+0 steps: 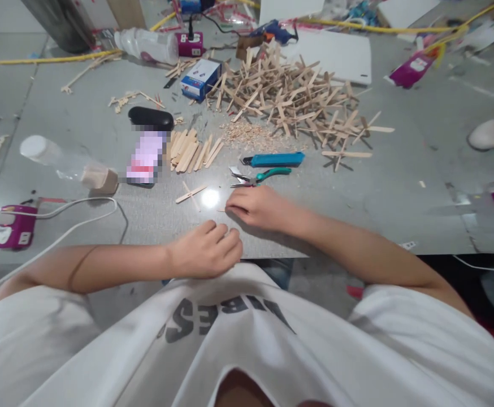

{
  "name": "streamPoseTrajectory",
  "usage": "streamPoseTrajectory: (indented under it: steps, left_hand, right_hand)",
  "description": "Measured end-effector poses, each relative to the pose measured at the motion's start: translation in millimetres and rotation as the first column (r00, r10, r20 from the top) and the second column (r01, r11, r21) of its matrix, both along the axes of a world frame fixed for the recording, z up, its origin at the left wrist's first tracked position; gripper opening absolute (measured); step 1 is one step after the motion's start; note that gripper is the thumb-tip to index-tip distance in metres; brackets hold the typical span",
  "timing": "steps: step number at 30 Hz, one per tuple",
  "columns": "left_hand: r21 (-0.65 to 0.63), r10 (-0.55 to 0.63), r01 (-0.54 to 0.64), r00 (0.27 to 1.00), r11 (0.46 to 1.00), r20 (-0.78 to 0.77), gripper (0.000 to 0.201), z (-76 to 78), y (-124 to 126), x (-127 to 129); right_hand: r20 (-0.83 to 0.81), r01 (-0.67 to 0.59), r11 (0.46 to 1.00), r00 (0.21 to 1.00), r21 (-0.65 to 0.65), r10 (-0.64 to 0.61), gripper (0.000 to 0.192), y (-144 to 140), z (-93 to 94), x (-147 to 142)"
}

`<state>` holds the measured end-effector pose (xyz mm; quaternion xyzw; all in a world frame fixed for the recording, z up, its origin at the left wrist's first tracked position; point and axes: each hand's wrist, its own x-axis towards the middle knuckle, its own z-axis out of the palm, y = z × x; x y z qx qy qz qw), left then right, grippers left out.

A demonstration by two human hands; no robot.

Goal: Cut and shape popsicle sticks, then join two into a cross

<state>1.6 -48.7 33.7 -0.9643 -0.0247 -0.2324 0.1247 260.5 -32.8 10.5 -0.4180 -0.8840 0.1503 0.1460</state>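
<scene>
My right hand (258, 207) rests palm down on the grey table (378, 186), its fingertips pinching a tiny wooden sliver (220, 211). My left hand (207, 251) lies curled at the table's near edge against my white shirt, with nothing visible in it. A crossed pair of ice-cream sticks (191, 194) lies just left of the right hand. Green-handled cutting pliers (259, 177) and a blue utility knife (274, 160) lie just beyond the right hand. A short row of loose sticks (191, 152) sits further back.
A big heap of glued stick crosses (289, 96) fills the table's middle, with wood shavings (249, 135) before it. A phone (145, 157), black case (151, 117), clear bottle (69, 164), blue box (200, 78), glue gun (278, 31) and purple power strip (12, 229) with white cable lie around.
</scene>
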Motion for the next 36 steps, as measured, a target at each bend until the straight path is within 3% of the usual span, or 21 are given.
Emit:
streamPoseTrajectory:
  steps: [3, 7, 11, 16, 22, 28, 30, 32, 36]
  left_hand:
    - [-0.03, 0.104, -0.106, 0.992, 0.994, -0.073, 0.039, -0.9, 1.2, -0.2]
    - [-0.044, 0.15, -0.155, 0.983, 0.987, -0.101, 0.057, -10.0, 12.8, -1.4]
    - [-0.077, 0.194, -0.214, 0.959, 0.974, -0.209, 0.068, -15.8, 22.0, -6.9]
    - [-0.134, 0.187, -0.217, 0.961, 0.967, -0.204, 0.055, -17.8, 25.7, -9.0]
    - [-0.168, 0.204, -0.232, 0.965, 0.958, -0.164, 0.044, -20.3, 27.9, -8.3]
    - [-0.14, 0.189, -0.213, 0.968, 0.967, -0.167, 0.046, -23.3, 26.1, -8.3]
    - [-0.13, 0.174, -0.199, 0.968, 0.971, -0.18, 0.045, -23.8, 25.7, -8.5]
    - [-0.134, 0.163, -0.19, 0.969, 0.973, -0.188, 0.044, -24.2, 25.4, -8.3]
    - [-0.156, 0.161, -0.186, 0.974, 0.97, -0.162, 0.044, -25.5, 25.0, -6.9]
  right_hand:
    - [-0.013, 0.097, 0.995, 0.995, 0.03, -0.097, 0.028, 6.8, 7.9, 26.6]
    - [-0.011, 0.174, 0.983, 0.985, 0.058, -0.173, 0.034, 21.4, 18.8, 68.6]
    - [0.116, 0.167, 0.98, 0.977, 0.109, -0.18, 0.042, 22.5, 14.5, 76.7]
    - [0.173, 0.183, 0.972, 0.963, 0.145, -0.207, 0.03, 19.8, 7.5, 66.8]
    - [0.212, 0.249, 0.959, 0.938, 0.133, -0.273, 0.018, 23.3, 13.6, 74.0]
    - [0.293, 0.3, 0.949, 0.903, 0.093, -0.314, 0.023, 21.1, 26.4, 91.6]
    - [0.301, 0.317, 0.947, 0.898, 0.059, -0.32, 0.033, 20.5, 30.1, 99.5]
    - [0.374, 0.369, 0.929, 0.862, -0.001, -0.342, 0.04, 20.2, 34.5, 105.6]
    - [0.569, 0.523, 0.85, 0.72, -0.066, -0.398, 0.036, 19.0, 45.5, 108.6]
